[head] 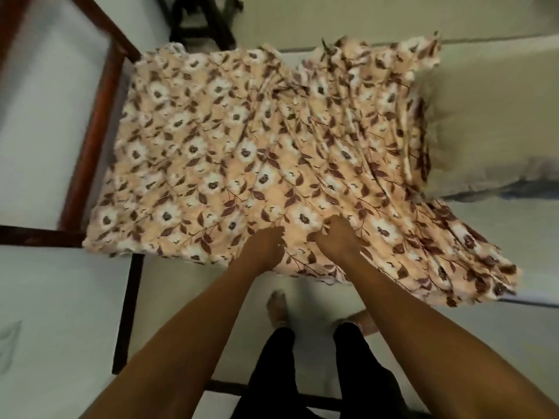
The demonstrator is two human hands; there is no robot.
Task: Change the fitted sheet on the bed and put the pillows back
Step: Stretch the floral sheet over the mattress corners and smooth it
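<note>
A peach sheet with white flowers and brown leaves [230,152] lies spread and wrinkled over the left part of the bed, its near edge hanging over the side. My left hand [266,246] and my right hand [335,237] sit close together on the near edge, both with fingers curled into the cloth, gripping it. A pale pillow [490,128] lies on the bed to the right, the sheet's right side bunched against it.
The dark red wooden bed frame [99,125] runs along the left and near-left. A dark stool or stand [205,22] is beyond the bed's far edge. My bare feet [278,306] stand on the pale floor close to the bed. White walls are at left.
</note>
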